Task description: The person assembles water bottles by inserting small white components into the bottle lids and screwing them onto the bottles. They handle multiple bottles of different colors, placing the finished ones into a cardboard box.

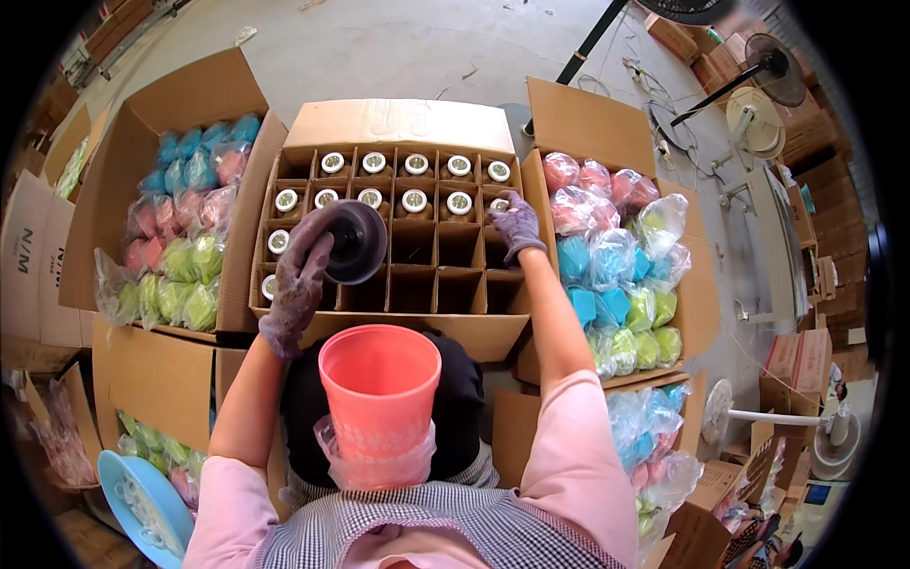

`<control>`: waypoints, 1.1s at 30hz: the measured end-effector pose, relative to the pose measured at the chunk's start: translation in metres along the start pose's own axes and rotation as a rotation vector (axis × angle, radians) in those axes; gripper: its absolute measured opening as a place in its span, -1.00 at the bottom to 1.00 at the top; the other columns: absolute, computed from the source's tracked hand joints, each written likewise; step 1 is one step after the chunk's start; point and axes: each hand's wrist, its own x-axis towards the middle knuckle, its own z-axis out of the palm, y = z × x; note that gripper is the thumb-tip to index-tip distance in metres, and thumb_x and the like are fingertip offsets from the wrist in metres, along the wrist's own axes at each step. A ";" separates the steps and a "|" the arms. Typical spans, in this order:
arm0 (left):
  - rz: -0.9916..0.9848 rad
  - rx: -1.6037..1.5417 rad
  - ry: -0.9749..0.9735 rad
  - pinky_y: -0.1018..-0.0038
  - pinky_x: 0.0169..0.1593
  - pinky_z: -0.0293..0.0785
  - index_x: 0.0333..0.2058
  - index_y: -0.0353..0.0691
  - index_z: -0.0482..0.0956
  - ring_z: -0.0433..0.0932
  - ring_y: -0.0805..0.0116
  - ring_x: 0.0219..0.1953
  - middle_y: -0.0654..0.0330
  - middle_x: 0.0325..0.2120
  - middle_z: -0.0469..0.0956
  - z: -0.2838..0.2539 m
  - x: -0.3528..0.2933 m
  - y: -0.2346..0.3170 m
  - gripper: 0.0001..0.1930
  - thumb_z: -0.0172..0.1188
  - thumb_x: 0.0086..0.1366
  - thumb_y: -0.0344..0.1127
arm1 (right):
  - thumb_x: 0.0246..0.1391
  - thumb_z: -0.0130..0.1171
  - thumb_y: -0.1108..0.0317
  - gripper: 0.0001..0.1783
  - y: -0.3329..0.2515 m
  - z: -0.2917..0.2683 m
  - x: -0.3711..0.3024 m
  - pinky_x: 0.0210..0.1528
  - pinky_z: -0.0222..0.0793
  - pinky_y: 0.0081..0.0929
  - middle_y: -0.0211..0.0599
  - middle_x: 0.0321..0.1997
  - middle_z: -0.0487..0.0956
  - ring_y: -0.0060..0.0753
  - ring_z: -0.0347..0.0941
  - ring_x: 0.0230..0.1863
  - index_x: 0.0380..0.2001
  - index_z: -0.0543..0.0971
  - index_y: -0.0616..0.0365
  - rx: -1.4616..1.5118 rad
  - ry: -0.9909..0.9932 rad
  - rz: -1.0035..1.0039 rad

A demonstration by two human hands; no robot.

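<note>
Packing, apparently, beyond a coral-pink tapered plastic bucket [381,417].
Left hand [303,275] clamps its fingers on a dark round object [360,245] over a brown partitioned cardboard carton [483,334]; right hand [518,229] touches a round white-lidded jar [499,203] inside, finger closure unclear; next likely calls for seating it.

divided carton [403,119]: matt cardboard | gloves [301,270]: cloth | dark disc [354,243]: smooth, perhaps plastic
</note>
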 end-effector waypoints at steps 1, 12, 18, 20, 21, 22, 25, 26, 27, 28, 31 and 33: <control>0.037 0.059 -0.032 0.34 0.34 0.23 0.19 -0.19 0.50 0.36 0.22 0.28 0.07 0.20 0.44 0.004 0.005 -0.002 -0.62 0.01 0.43 -0.48 | -0.03 0.40 0.12 -0.35 0.031 0.010 0.022 0.18 0.45 -0.22 0.10 0.08 0.56 0.10 0.53 0.09 0.16 0.51 -0.01 -0.142 0.031 0.018; -0.452 -0.255 -0.050 0.49 0.22 0.34 0.05 -0.25 0.56 0.48 0.45 0.05 0.21 -0.02 0.56 0.022 0.041 -0.041 -0.66 0.11 0.46 -0.15 | -0.01 0.32 -0.08 -0.32 0.033 0.008 0.067 0.17 0.45 -0.21 0.02 0.10 0.56 -0.02 0.52 0.12 0.18 0.50 -0.08 -0.479 -0.185 -0.113; -0.665 -0.552 -0.370 0.41 0.10 0.56 0.04 -0.38 0.53 0.63 0.34 -0.05 0.07 -0.06 0.62 0.048 0.083 -0.020 -0.12 -0.13 0.33 0.47 | -0.01 0.34 0.09 -0.36 -0.110 -0.154 -0.030 -0.04 0.52 -0.12 -0.02 -0.09 0.58 0.02 0.56 -0.05 0.16 0.48 0.01 -0.390 0.130 -0.678; -0.780 -0.816 -0.506 0.16 0.14 0.54 0.15 -0.47 0.40 0.60 0.14 0.04 -0.05 0.00 0.58 0.061 0.086 -0.029 0.13 -0.20 0.16 0.68 | -0.05 0.38 0.17 -0.34 -0.152 -0.173 -0.068 -0.07 0.54 -0.17 -0.05 -0.10 0.58 -0.02 0.56 -0.07 0.17 0.48 0.03 -0.304 0.280 -0.867; -1.118 -1.106 -0.433 0.03 0.33 0.28 0.21 -0.41 0.33 0.41 0.05 0.25 -0.07 0.17 0.45 0.070 0.090 0.009 0.07 -0.29 0.25 0.62 | -0.06 0.39 0.21 -0.32 -0.158 -0.179 -0.086 -0.09 0.55 -0.19 -0.06 -0.10 0.58 -0.04 0.56 -0.08 0.18 0.48 0.04 -0.273 0.360 -0.933; -1.004 -1.196 -0.453 -0.01 0.35 0.23 0.25 -0.37 0.30 0.36 0.02 0.29 -0.04 0.23 0.38 0.068 0.089 0.009 0.10 -0.26 0.20 0.65 | -0.10 0.42 0.25 -0.30 -0.170 -0.179 -0.100 -0.11 0.56 -0.21 -0.08 -0.11 0.58 -0.06 0.55 -0.10 0.18 0.48 0.05 -0.223 0.389 -0.971; -0.530 -1.411 -0.287 -0.05 0.39 0.17 0.35 -0.15 0.18 0.23 0.00 0.38 0.02 0.34 0.25 0.072 0.087 0.012 0.06 -0.16 0.15 0.64 | -0.17 0.47 0.23 -0.27 -0.193 -0.167 -0.133 -0.13 0.55 -0.21 -0.11 -0.01 0.54 -0.10 0.55 -0.08 0.17 0.51 -0.01 -0.108 0.415 -1.102; -0.481 -1.548 -0.413 -0.04 0.40 0.17 0.35 -0.15 0.20 0.24 0.00 0.36 0.02 0.34 0.25 0.065 0.085 0.018 0.01 -0.14 0.20 0.59 | -0.16 0.46 0.27 -0.29 -0.198 -0.161 -0.144 -0.04 0.52 -0.20 -0.12 0.02 0.53 -0.09 0.52 -0.01 0.16 0.53 0.00 -0.155 0.401 -1.090; -0.435 -1.683 -0.539 -0.02 0.40 0.17 0.34 -0.15 0.21 0.26 0.00 0.35 0.02 0.33 0.26 0.059 0.080 0.024 -0.04 -0.13 0.25 0.55 | -0.16 0.46 0.30 -0.31 -0.204 -0.155 -0.155 0.06 0.49 -0.19 -0.14 0.05 0.52 -0.08 0.50 0.07 0.15 0.55 0.00 -0.201 0.380 -1.075; -0.413 -1.707 -0.498 -0.01 0.40 0.18 0.34 -0.14 0.21 0.27 0.00 0.34 0.01 0.32 0.27 0.056 0.075 0.031 -0.07 -0.11 0.27 0.51 | -0.15 0.45 0.29 -0.32 -0.210 -0.153 -0.161 0.10 0.46 -0.14 -0.13 0.07 0.51 -0.04 0.47 0.10 0.14 0.55 0.00 -0.131 0.392 -1.110; -0.341 -1.741 -0.415 0.01 0.39 0.20 0.33 -0.14 0.22 0.30 0.00 0.31 -0.01 0.28 0.31 0.048 0.062 0.043 -0.17 -0.07 0.34 0.41 | -0.13 0.41 0.25 -0.39 -0.217 -0.129 -0.165 0.24 0.30 0.08 -0.09 0.16 0.44 0.13 0.34 0.23 0.10 0.57 -0.01 0.101 0.396 -1.224; -0.317 -1.705 -0.405 0.02 0.39 0.22 0.33 -0.14 0.22 0.31 -0.01 0.30 -0.03 0.26 0.33 0.043 0.057 0.033 -0.20 -0.07 0.37 0.37 | -0.13 0.39 0.28 -0.41 -0.224 -0.113 -0.165 0.28 0.25 0.07 -0.11 0.17 0.42 0.11 0.31 0.26 0.08 0.57 -0.03 0.091 0.405 -1.255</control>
